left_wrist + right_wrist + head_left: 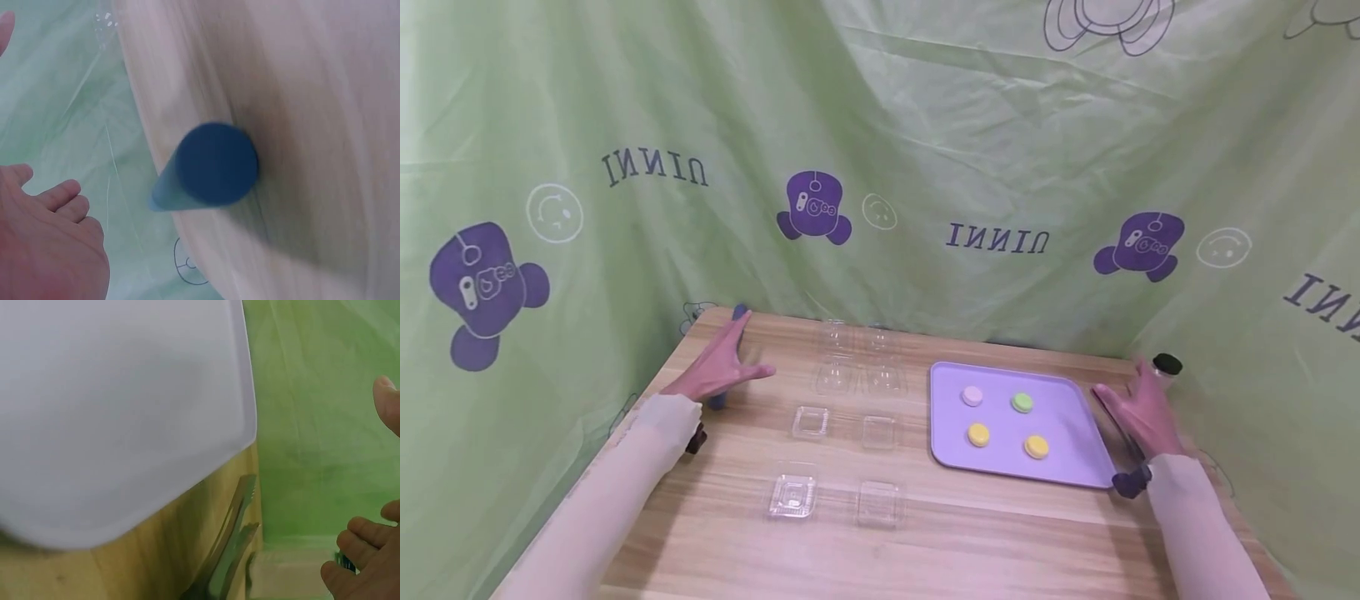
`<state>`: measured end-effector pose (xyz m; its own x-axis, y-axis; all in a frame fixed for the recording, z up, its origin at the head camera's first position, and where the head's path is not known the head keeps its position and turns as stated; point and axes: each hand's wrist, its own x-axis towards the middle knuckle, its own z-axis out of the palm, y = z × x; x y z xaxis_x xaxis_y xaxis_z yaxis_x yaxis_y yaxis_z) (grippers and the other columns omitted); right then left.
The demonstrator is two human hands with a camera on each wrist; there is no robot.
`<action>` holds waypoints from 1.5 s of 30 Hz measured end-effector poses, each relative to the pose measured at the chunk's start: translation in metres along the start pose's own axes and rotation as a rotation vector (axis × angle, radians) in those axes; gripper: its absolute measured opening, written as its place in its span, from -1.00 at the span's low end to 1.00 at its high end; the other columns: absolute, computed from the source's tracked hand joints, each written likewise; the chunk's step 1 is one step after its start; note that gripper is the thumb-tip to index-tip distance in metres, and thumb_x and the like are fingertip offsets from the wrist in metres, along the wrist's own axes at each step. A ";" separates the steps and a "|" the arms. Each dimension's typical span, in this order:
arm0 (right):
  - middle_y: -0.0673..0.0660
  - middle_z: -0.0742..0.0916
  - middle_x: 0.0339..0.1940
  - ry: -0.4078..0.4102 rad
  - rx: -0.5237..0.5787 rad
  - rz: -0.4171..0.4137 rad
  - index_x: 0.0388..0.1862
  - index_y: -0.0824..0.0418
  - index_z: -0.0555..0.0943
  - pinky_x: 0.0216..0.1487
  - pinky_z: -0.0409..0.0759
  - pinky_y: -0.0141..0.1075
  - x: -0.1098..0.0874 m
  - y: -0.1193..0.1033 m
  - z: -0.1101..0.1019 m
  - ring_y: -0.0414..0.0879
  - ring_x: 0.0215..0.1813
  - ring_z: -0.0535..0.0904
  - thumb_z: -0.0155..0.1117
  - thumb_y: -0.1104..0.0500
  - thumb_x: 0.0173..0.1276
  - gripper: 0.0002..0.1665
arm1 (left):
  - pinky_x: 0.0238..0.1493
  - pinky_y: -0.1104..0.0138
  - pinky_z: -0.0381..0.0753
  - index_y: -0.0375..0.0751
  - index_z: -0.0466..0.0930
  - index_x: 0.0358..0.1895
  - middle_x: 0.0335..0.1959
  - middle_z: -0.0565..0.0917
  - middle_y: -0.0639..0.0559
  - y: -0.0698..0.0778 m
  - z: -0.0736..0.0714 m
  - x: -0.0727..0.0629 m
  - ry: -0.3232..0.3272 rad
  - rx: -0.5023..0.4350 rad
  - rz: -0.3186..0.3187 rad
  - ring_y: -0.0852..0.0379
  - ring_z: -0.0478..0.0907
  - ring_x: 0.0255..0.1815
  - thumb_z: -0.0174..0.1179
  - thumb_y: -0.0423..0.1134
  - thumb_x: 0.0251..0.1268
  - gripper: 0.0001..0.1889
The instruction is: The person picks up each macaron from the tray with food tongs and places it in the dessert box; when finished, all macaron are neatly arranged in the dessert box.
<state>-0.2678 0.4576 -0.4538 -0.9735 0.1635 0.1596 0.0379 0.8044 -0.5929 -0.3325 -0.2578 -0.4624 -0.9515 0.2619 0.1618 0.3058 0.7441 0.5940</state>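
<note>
My left hand (721,367) hovers over the table's left side with its thumb spread wide from the fingers. Below it lies a blue cylinder (215,164), apart from the fingers in the left wrist view and largely covered by the hand in the head view. My right hand (1146,412) is beside the right edge of a lilac tray (1060,471), thumb and fingers apart, holding nothing. Metal tongs (225,544) lie between that hand and the tray. Just past the right fingers stands a jar with a dark lid (1167,364).
On the tray sit a pink macaron (972,396), a green macaron (1022,402) and two yellow macarons (978,434). Several clear plastic boxes and lids, one a clear box (792,497), stand in two columns mid-table. A green curtain (910,275) hangs behind and beside the table.
</note>
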 end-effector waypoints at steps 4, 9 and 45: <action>0.60 -0.07 0.61 -0.017 0.039 0.059 0.64 0.32 -0.39 0.36 0.08 0.60 -0.004 0.006 0.000 0.67 0.51 0.00 0.11 -0.29 0.48 0.25 | 0.62 -0.31 -0.01 -0.11 -0.35 0.67 0.72 -0.22 -0.15 0.001 0.004 -0.002 -0.020 -0.041 -0.001 -0.30 -0.18 0.70 0.39 0.30 0.08 0.31; 0.64 -0.01 0.59 -0.017 0.076 0.086 0.66 0.27 -0.39 0.37 0.10 0.59 -0.008 0.013 0.000 0.67 0.50 0.03 0.09 -0.27 0.50 0.21 | 0.63 -0.29 -0.05 -0.07 -0.36 0.67 0.72 -0.23 -0.10 0.005 0.008 -0.003 -0.027 -0.054 0.032 -0.26 -0.21 0.71 0.39 0.27 0.11 0.28; 0.74 0.49 0.14 -0.022 -0.142 0.234 0.25 0.74 0.29 0.03 0.55 0.31 -0.018 0.049 0.006 0.58 0.07 0.49 0.20 -0.12 0.43 -0.08 | 0.55 -0.25 0.25 -0.33 -0.09 0.61 0.53 0.29 -0.36 0.043 0.051 -0.029 -0.233 -0.243 0.076 -0.37 0.24 0.54 0.55 -0.04 0.00 0.21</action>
<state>-0.2493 0.4907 -0.4904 -0.9394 0.3427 0.0131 0.2917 0.8184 -0.4951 -0.2894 -0.2021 -0.4813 -0.8841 0.4652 0.0454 0.3317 0.5560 0.7621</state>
